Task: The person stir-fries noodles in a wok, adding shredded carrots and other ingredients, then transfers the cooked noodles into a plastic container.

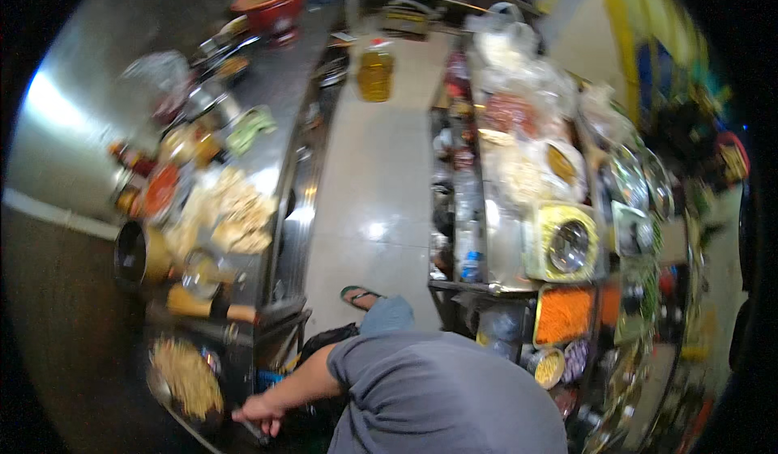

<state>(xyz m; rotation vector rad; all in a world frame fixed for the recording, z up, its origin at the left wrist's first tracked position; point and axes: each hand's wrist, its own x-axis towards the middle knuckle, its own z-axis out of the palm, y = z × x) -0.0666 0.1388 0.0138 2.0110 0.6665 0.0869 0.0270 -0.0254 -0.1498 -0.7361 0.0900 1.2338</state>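
At the lower left, my left hand (261, 414) closes around a metal handle (254, 433), blurred and partly covered by the fingers. Just left of the hand, a pan (159, 387) holds pale yellow strips of food (187, 376), possibly noodles. Its link to the handle is unclear. My right hand is out of view. Above the pan, a wooden-looking tool (191, 302) lies at the edge of the steel counter (267, 83).
Flat dough-like pieces (243, 211) and a dark pot (143, 256) stand on the left counter. An oil bottle (375, 74) stands on the tiled floor (371, 168). Along the right are bagged foods (510, 114), a yellow-rimmed container (538, 241) and a tray of shredded orange food (564, 315).
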